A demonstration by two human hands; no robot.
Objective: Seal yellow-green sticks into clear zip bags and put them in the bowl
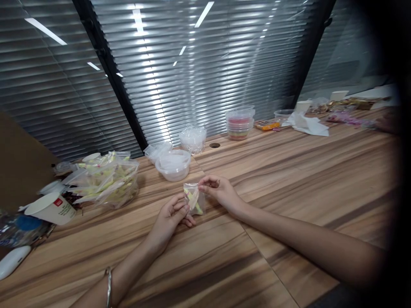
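Observation:
A small clear zip bag [195, 201] with yellow-green and pale pieces inside is held upright just above the wooden table [224, 261]. My left hand [173, 212] grips its lower left side between thumb and fingers, and a bracelet circles that wrist. At the bag's upper right corner, my right hand [218, 190] pinches the edge with thumb and forefinger. What the pieces in the bag are I cannot make out. Beyond my hands stands a clear round plastic tub [174, 166], and a pile of similar filled bags [111, 182] lies to the left.
Left of the pile are a paper cup [53, 208] and a white device [13, 262]. Along the window stand stacked tubs [239, 124], wrapped clear bowls [193, 139], an orange packet [267, 125] and a crumpled tissue [306, 125]. Another person's hand [387, 122] shows dimly at far right.

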